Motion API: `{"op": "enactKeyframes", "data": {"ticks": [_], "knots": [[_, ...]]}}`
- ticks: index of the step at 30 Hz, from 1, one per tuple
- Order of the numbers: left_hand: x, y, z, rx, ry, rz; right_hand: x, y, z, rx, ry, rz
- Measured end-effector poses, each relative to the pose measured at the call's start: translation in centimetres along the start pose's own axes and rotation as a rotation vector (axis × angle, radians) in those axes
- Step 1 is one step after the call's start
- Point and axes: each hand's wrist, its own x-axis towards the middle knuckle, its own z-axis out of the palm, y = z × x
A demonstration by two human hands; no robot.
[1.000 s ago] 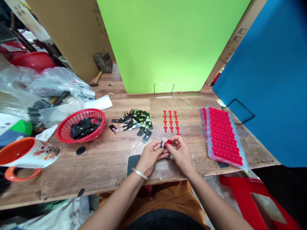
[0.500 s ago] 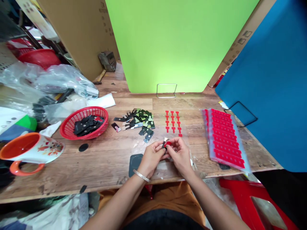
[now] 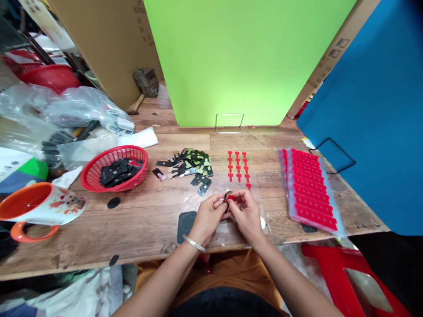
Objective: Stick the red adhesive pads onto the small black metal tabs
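Note:
Close together near the table's front edge, both my hands are closed around one small item. My left hand (image 3: 209, 216) pinches a small dark flat piece (image 3: 225, 199), mostly covered by fingers. With thumb and fingertips, my right hand (image 3: 247, 215) presses a red piece (image 3: 230, 198) against it. Just beyond lie rows of red T-shaped pieces (image 3: 237, 161) on a clear sheet. To their left is a loose pile of dark notched flat plates (image 3: 202, 181), some looking greenish.
A red basket (image 3: 92, 176) on the left holds more dark plates. Beside it stands an orange-and-white mug (image 3: 66, 204). Clear sheets of red T-shaped pieces (image 3: 312, 189) are stacked on the right. A green board (image 3: 251, 61) and a blue board (image 3: 373, 119) stand behind.
My hands stay in almost the same place, fingers still pinched together. The red piece between them has shifted slightly. The camera view has moved a little.

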Motion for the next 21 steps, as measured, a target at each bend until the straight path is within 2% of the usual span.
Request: {"op": "enactKeyframes", "data": {"ticks": [9,17,21], "knots": [[-0.21,0.28,0.06,0.025,-0.009,0.022,-0.50,-0.48,-0.05,-0.164,0.022,-0.142],[-0.07,-0.10,-0.38,0.086,0.069,0.097,-0.97,-0.42,-0.15,-0.248,0.008,-0.257],[-0.18,-0.28,-0.41,0.108,0.043,0.133,-0.87,-0.49,-0.14,-0.273,0.058,-0.347]]}}
